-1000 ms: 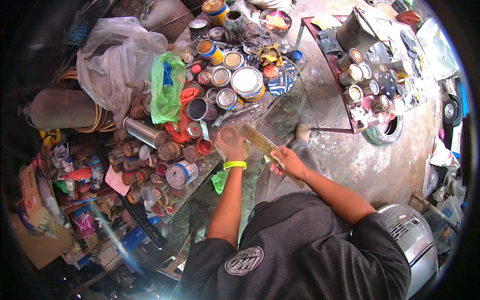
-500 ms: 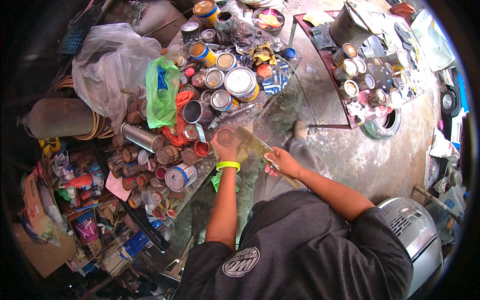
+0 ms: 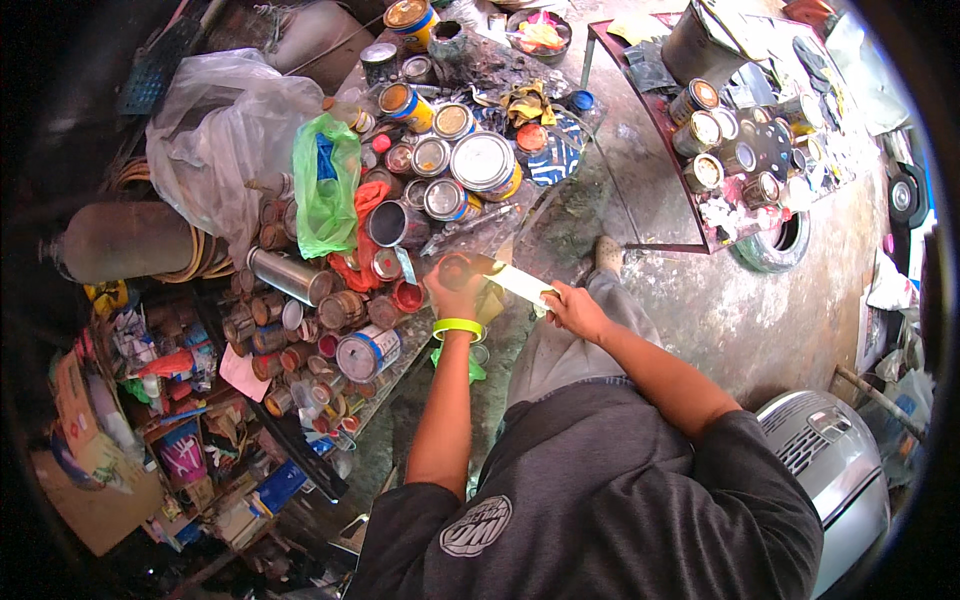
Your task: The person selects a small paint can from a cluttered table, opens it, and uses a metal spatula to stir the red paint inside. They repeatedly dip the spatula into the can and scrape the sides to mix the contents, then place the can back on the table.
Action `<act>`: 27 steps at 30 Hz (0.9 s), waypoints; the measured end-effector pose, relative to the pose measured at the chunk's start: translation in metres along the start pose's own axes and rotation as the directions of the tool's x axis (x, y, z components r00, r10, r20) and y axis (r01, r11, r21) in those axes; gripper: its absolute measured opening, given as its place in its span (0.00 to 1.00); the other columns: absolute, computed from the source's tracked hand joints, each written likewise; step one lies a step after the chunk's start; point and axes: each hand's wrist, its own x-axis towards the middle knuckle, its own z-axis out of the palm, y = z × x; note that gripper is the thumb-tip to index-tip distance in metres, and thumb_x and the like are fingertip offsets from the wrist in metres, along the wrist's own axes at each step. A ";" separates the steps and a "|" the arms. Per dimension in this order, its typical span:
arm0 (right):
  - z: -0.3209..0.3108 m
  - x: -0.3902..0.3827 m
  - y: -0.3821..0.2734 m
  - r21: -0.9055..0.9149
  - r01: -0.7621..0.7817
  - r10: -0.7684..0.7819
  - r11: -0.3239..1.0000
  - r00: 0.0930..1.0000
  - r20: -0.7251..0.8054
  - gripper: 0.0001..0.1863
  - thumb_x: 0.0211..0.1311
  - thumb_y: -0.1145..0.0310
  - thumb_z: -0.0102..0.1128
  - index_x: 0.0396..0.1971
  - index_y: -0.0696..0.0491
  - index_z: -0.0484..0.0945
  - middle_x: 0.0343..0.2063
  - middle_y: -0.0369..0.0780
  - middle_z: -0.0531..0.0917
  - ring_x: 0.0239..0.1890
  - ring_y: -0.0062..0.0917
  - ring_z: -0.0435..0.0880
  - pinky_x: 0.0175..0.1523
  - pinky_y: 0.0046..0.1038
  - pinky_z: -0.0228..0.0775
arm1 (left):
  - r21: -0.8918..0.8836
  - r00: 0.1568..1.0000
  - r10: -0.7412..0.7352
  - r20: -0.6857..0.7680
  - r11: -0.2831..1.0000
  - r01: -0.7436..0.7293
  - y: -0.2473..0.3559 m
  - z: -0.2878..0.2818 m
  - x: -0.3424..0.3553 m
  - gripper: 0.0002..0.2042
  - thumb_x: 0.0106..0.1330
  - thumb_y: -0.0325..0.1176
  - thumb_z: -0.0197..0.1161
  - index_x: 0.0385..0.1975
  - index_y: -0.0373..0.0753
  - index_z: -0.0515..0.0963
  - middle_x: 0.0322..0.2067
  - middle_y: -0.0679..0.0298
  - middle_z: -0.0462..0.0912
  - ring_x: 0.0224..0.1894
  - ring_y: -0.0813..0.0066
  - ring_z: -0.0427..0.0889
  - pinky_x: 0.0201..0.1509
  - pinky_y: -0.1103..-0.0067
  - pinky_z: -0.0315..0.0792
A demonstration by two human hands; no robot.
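In my left hand (image 3: 457, 295), with a yellow-green band at the wrist, is a small open can (image 3: 454, 270) with a dark reddish inside. My right hand (image 3: 577, 311) grips a long flat metal blade (image 3: 522, 284), which catches the light and shines white. Its far end is at the mouth of the can; whether it dips inside I cannot tell. Close to my left hand stand an open can with red inside (image 3: 408, 296) and a larger open grey can (image 3: 391, 223). A piece of brown card (image 3: 490, 304) shows behind the left hand.
Paint cans (image 3: 485, 165) crowd the bench at left, beside a green plastic bag (image 3: 328, 200) and a clear plastic sheet (image 3: 215, 125). To the right stands a red-framed table (image 3: 672, 150) with more cans, a tyre (image 3: 772, 246) near its foot. A silver machine (image 3: 825, 450) sits lower right.
My right hand has moved slightly up and right, and the blade has turned, going from dull to bright white. My left hand keeps the can in about the same place.
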 end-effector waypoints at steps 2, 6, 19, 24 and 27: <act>-0.002 0.001 0.000 -0.219 0.121 -0.134 0.968 0.990 -0.046 0.15 0.78 0.57 0.53 0.47 0.54 0.76 0.24 0.49 0.84 0.28 0.45 0.86 0.35 0.46 0.77 | -0.013 1.000 0.020 -0.013 1.000 -0.020 -0.015 0.001 0.002 0.38 0.50 0.27 0.82 0.60 0.35 0.65 0.52 0.56 0.77 0.55 0.66 0.80 0.61 0.71 0.75; -0.007 -0.002 0.001 -0.434 0.199 -0.254 0.879 0.965 -0.071 0.16 0.76 0.54 0.54 0.44 0.52 0.76 0.28 0.55 0.83 0.34 0.56 0.83 0.40 0.53 0.74 | -0.192 0.996 0.093 -0.009 0.977 -0.093 -0.025 0.006 0.006 0.39 0.52 0.22 0.81 0.61 0.35 0.62 0.52 0.55 0.78 0.57 0.66 0.80 0.61 0.72 0.76; -0.167 -0.177 -0.034 0.574 0.115 0.220 0.811 0.848 -0.481 0.15 0.79 0.60 0.52 0.54 0.54 0.72 0.32 0.40 0.84 0.29 0.23 0.83 0.35 0.27 0.78 | -0.137 0.912 0.058 -0.407 0.983 -0.123 -0.065 0.075 -0.006 0.54 0.47 0.33 0.87 0.71 0.32 0.53 0.64 0.45 0.66 0.65 0.51 0.72 0.69 0.60 0.72; -0.307 -0.156 -0.021 0.313 0.206 0.135 0.927 0.595 -0.792 0.22 0.69 0.70 0.52 0.62 0.54 0.72 0.33 0.38 0.83 0.31 0.20 0.81 0.37 0.26 0.76 | -0.173 0.897 -0.068 -0.436 0.985 -0.010 -0.049 0.074 -0.014 0.48 0.47 0.35 0.85 0.67 0.31 0.61 0.61 0.44 0.70 0.61 0.48 0.75 0.66 0.59 0.72; -0.418 -0.093 0.011 -0.032 -0.058 0.001 0.998 0.489 -0.872 0.25 0.66 0.68 0.55 0.64 0.56 0.73 0.41 0.46 0.86 0.42 0.33 0.85 0.49 0.34 0.78 | -0.133 0.938 0.043 -0.345 0.987 -0.094 -0.049 0.081 -0.032 0.47 0.50 0.32 0.82 0.68 0.33 0.58 0.62 0.45 0.68 0.63 0.51 0.73 0.68 0.61 0.71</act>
